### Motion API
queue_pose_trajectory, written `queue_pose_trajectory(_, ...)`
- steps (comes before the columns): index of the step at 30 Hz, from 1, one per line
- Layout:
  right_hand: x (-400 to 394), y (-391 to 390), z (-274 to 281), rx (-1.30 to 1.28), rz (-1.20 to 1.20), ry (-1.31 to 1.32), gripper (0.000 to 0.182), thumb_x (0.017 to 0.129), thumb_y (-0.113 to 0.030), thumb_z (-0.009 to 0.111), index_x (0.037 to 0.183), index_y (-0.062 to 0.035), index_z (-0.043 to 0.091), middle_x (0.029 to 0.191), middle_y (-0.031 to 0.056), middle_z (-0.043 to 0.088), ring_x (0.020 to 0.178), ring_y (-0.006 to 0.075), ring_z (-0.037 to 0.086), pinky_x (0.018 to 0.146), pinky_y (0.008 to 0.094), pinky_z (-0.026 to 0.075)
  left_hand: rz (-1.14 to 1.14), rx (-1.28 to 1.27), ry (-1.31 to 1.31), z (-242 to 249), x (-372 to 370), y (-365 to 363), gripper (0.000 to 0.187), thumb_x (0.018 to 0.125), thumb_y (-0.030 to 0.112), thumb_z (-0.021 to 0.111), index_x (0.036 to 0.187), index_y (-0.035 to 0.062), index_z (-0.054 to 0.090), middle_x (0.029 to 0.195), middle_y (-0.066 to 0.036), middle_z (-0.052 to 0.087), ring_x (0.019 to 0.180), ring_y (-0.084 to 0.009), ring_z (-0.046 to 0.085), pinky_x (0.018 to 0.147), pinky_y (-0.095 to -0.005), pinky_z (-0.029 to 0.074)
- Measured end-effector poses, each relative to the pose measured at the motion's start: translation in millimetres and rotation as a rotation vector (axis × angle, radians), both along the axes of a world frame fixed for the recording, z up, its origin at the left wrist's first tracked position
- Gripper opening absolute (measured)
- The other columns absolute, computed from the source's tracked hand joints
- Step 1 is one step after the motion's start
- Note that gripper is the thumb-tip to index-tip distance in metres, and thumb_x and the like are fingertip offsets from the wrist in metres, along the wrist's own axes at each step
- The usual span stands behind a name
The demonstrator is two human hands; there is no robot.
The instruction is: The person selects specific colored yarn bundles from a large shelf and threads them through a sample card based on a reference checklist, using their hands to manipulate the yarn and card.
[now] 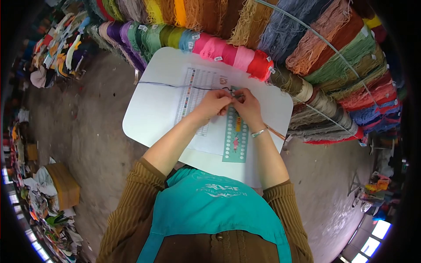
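Observation:
Both of my hands meet over the upper part of a green thread card (240,151) with white round holes down its two long edges. A strand of dark embroidery thread (169,84) runs from the table's left edge to the fingers. My left hand (213,104) is closed in a pinch on this thread. My right hand (248,105), with a bracelet at the wrist, pinches beside it at the card's top. Its fingertips hide what exactly they hold. Beneath lies a printed colour chart (186,94) on white paper.
The white table (144,111) has rounded corners. Pink and red thread bundles (223,51) border its far edge, with many hanging skeins (322,39) behind and to the right. Brownish strands (275,133) lie right of my wrist. A cardboard box (64,186) stands on the floor at left.

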State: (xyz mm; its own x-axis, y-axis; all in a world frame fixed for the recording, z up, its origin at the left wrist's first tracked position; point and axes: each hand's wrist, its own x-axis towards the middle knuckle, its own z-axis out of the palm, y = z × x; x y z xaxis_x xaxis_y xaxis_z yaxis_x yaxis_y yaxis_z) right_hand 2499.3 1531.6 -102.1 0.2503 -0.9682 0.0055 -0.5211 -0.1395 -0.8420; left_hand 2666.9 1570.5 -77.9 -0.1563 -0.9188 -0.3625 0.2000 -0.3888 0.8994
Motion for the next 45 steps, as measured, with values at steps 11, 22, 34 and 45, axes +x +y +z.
queue_pose_trajectory(11, -4.9, -9.6, -14.6, 0.164, -0.008, -0.475, 0.032, 0.091, -0.026, 0.067, 0.111, -0.0021, 0.059, 0.064, 0.0017, 0.061, 0.053, 0.0079, 0.052, 0.050, 0.0255, 0.041, -0.126, -0.183, -0.514, -15.0, -15.7, -22.7, 0.022, 0.090, 0.025, 0.061, 0.091, 0.0041, 0.069, 0.062, -0.004, 0.061, 0.054, -0.0119, 0.058, 0.049, -0.0275, 0.044)
queue_pose_trajectory(22, 1.2, -5.4, 1.5, 0.155, -0.030, -0.209, 0.040, 0.089, -0.022, 0.063, 0.125, -0.0076, 0.055, 0.071, 0.0061, 0.068, 0.061, 0.0142, 0.065, 0.059, 0.0287, 0.049, 0.269, 0.297, 0.615, 2.2, 50.3, 2.1, 0.022, 0.088, 0.017, 0.059, 0.071, 0.0144, 0.046, 0.062, 0.006, 0.037, 0.052, -0.0085, 0.033, 0.047, -0.0232, 0.028)
queue_pose_trajectory(34, 2.2, -5.5, -1.7, 0.119, -0.044, -0.146, 0.032, 0.087, -0.017, 0.063, 0.117, -0.0111, 0.056, 0.066, 0.0054, 0.065, 0.060, 0.0155, 0.064, 0.057, 0.0308, 0.049, 0.771, -0.162, -1.512, -33.1, 322.7, 148.0, 0.023, 0.090, 0.029, 0.057, 0.090, 0.0068, 0.064, 0.069, -0.009, 0.061, 0.064, -0.0282, 0.060, 0.062, -0.0388, 0.048)
queue_pose_trajectory(45, 5.2, -4.1, -2.1, 0.087, -0.077, -0.090, 0.034, 0.084, -0.018, 0.065, 0.117, -0.0113, 0.058, 0.063, 0.0043, 0.063, 0.055, 0.0148, 0.061, 0.055, 0.0302, 0.047, -0.017, -0.889, -1.266, 6.6, 97.4, 36.0, 0.041, 0.082, 0.008, 0.060, 0.123, 0.0025, 0.057, 0.130, -0.015, 0.055, 0.127, -0.0349, 0.047, 0.104, -0.0457, 0.039)
